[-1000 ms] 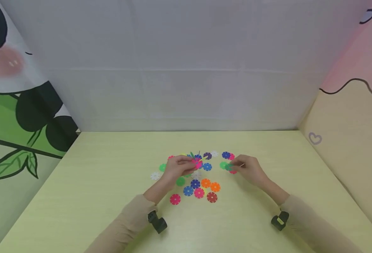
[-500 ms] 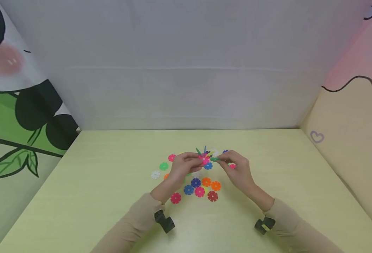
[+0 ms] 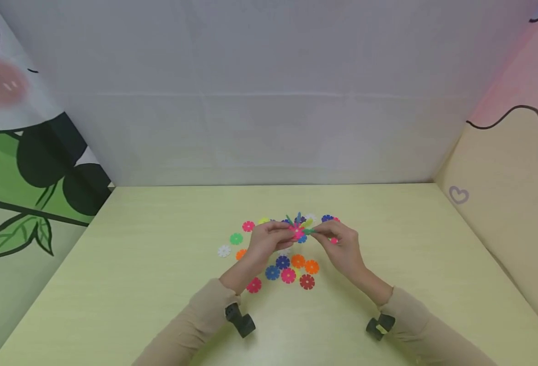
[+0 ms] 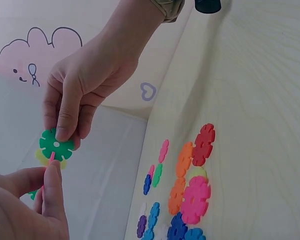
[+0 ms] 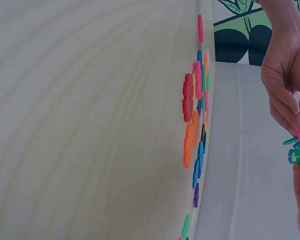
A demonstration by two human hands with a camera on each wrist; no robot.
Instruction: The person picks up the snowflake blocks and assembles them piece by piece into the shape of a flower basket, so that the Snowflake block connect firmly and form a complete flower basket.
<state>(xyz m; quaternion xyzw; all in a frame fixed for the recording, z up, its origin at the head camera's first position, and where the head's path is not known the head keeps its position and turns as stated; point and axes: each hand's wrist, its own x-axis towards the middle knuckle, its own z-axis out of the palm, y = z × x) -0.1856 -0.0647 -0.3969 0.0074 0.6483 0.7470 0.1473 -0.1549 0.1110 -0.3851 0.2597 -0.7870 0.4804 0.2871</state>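
Over the loose pieces, my left hand (image 3: 266,243) pinches a pink notched plastic disc (image 3: 297,231). Green, blue and yellow discs stand out from that disc's edge like petals. My right hand (image 3: 345,244) pinches a green notched disc (image 3: 308,231) between thumb and fingers, right against the pink one. In the left wrist view the green disc (image 4: 49,146) faces the camera, and the pink disc (image 4: 52,156) shows edge-on, meeting its lower rim. How deep the notches sit in each other cannot be told. In the right wrist view fingers partly cover the joined discs.
Several loose notched discs lie flat on the pale table (image 3: 136,284) beneath and around the hands, among them an orange disc (image 3: 312,267), a red disc (image 3: 307,282) and a white disc (image 3: 224,251). A white wall (image 3: 269,132) closes off the back.
My right hand has lifted the green disc from the right side of the pieces and brought it left against the pink disc. My left hand has shifted slightly right with the joined discs.
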